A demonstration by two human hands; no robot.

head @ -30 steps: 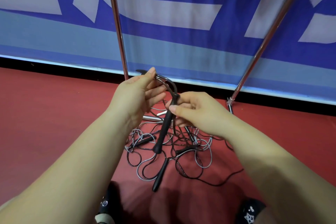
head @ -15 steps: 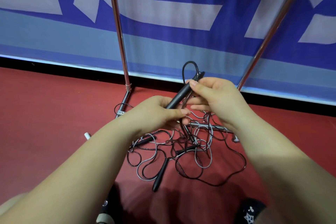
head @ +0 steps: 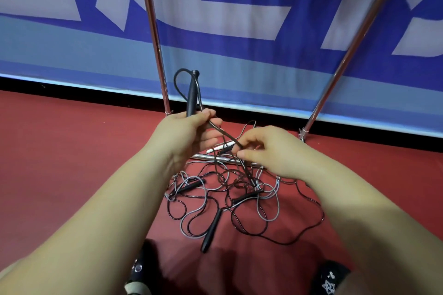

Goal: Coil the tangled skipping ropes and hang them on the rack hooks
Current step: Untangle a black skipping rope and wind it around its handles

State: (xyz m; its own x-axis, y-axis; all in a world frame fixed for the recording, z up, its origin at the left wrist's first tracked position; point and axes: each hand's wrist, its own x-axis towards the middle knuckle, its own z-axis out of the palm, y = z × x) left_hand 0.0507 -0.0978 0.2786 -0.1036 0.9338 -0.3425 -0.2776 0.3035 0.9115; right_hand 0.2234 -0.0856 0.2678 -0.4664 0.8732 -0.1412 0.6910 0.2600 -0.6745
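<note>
A tangle of black and grey skipping ropes (head: 223, 199) lies on the red floor between my arms, with several black handles in it. My left hand (head: 184, 134) grips one black handle (head: 192, 93) upright, its cord looping over the top and running down to my right hand (head: 268, 151). That hand pinches the black cord (head: 225, 135) between thumb and fingers just above the pile. Two slanted steel legs of the rack (head: 153, 38) rise behind the ropes; its hooks are out of view.
A low steel crossbar (head: 211, 157) of the rack lies on the floor behind the pile, with a white handle (head: 220, 145) near it. A blue and white banner (head: 239, 19) covers the wall. My shoe tips (head: 330, 280) show at the bottom edge.
The handle has passed from my right hand to my left, which now holds it upright. My right hand has dropped down and right along the cord and pinches it.
</note>
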